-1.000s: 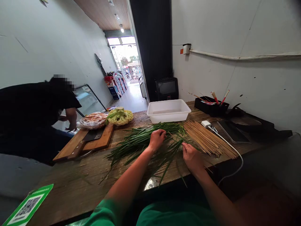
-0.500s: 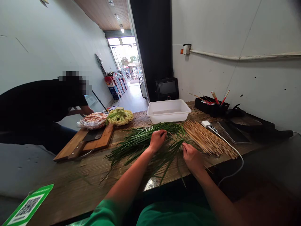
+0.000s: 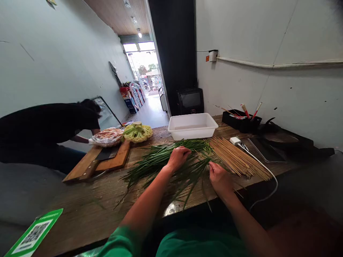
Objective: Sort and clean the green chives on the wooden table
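Long green leaves like garlic chives [image 3: 158, 159] lie in a loose heap across the wooden table [image 3: 112, 217]. My left hand [image 3: 179, 157] is closed in a pinch over the right part of this heap; what its fingertips hold is too small to make out. Closer to the table's front edge, my right hand [image 3: 219, 177] pinches one end of a small fanned bunch of chives [image 3: 194, 175], whose other ends spread left and toward me. Many thin bamboo skewers [image 3: 238, 157] lie side by side just beyond my right hand.
Behind the heap stands a white plastic tub [image 3: 193, 134]. On the left are a cutting board [image 3: 118, 159] with a knife [image 3: 105, 154], a cauliflower [image 3: 138, 132] and a plastic-wrapped package [image 3: 107, 136]. A charger [image 3: 235, 141], tablet [image 3: 265, 150] and black box [image 3: 235, 121] lie right. A person [image 3: 50, 125] bends at left.
My hands stay almost in place, both still pinched, with the chive bunch hardly shifted. The person at the left has bent lower.
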